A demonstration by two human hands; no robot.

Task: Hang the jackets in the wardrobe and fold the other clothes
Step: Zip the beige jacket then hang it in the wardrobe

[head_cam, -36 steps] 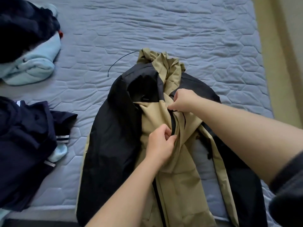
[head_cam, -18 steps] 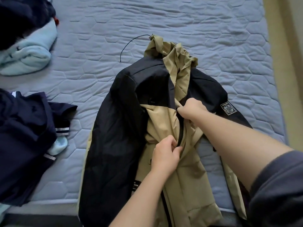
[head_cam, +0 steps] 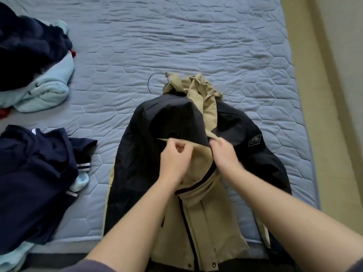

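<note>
While a black and tan jacket (head_cam: 137,173) lies front up on the bed (head_cam: 196,46), the person's left hand (head_cam: 174,161) pinches its tan collar edge and the right hand (head_cam: 224,154) grips the fabric just beside, seemingly to square the neck for hanging.

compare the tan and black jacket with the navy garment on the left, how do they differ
Colour: the jacket is tan and black; the navy garment is dark blue with white-striped cuffs.
Pose: the jacket lies spread out; the navy garment is bunched in a heap.
Handling: the left hand and right hand grip the jacket near its collar; nothing touches the navy garment.
Both lie on the quilted mattress.
</note>
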